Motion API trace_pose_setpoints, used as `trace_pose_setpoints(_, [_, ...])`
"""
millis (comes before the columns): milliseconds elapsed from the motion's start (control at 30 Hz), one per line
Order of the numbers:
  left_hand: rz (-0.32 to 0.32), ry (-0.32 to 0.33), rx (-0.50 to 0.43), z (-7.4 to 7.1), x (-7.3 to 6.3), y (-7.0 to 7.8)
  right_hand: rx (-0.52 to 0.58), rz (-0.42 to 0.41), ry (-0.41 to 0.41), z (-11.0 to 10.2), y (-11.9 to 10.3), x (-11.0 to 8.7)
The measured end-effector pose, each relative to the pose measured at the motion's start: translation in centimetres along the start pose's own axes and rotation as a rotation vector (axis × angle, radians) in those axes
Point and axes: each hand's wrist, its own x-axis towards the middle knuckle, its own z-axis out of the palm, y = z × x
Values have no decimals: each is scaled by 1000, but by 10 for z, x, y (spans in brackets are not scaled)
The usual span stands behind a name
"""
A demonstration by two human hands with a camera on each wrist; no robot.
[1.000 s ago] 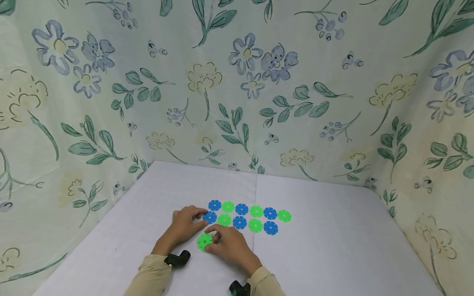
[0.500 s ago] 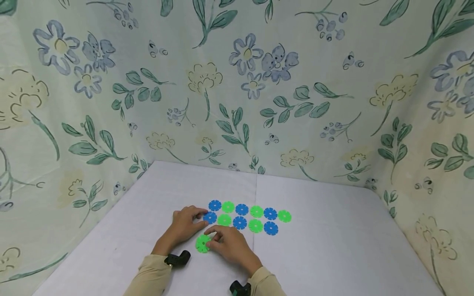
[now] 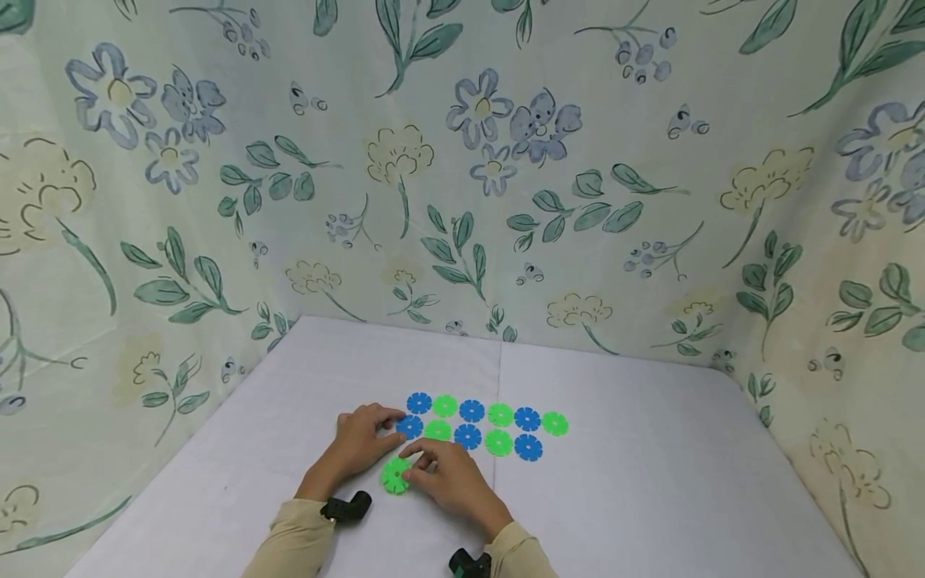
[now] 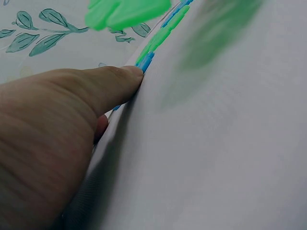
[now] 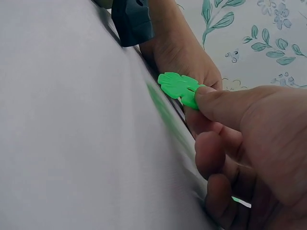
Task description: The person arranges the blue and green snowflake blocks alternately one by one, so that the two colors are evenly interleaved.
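Observation:
My right hand [image 3: 457, 479] pinches a green notched interlocking disc [image 3: 394, 476] between thumb and finger, tilted above the white tabletop. In the right wrist view the thumb lies on the rim of this disc [image 5: 176, 87], and a blurred green shadow falls below it. My left hand [image 3: 357, 437] rests at the left end of the laid discs. Its thumb and index fingertips touch the left rim of a blue disc [image 3: 411, 427] in the nearer row. The left wrist view has the left thumb [image 4: 108, 85] stretched straight onto a blue edge.
Blue and green discs alternate in two rows, the farther one ending in a green disc [image 3: 555, 424], the nearer in a blue disc [image 3: 528, 447]. A seam runs down the white tablecloth [image 3: 650, 482]. Floral curtains [image 3: 405, 185] stand around the table.
The green disc in my right hand has tilted and shifted slightly left and nearer, then stayed put. My left hand and the laid rows have not moved.

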Motion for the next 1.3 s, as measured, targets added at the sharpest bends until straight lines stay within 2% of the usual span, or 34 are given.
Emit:
trace_pose_setpoints(167, [17,21,-10,1,0,1,11,14,19,-3,0,0])
trace_pose_setpoints(333, [17,15,-10,1,0,4,62,35,46,-7,0,0])
trace_pose_setpoints(567, [5,-2,4,1,1,4,128,25,48,-10,-4,-2])
trace_pose_setpoints(800, [27,19,30,3,2,3,179,19,96,-14,-12,-4])
trace_pose_setpoints(1067, [13,9,22,2,2,1,171,67,130,-22,-14,-9])
trace_pose_setpoints(1300, [-7,-1,16,1,1,-2,138,93,203,-44,-6,-15])
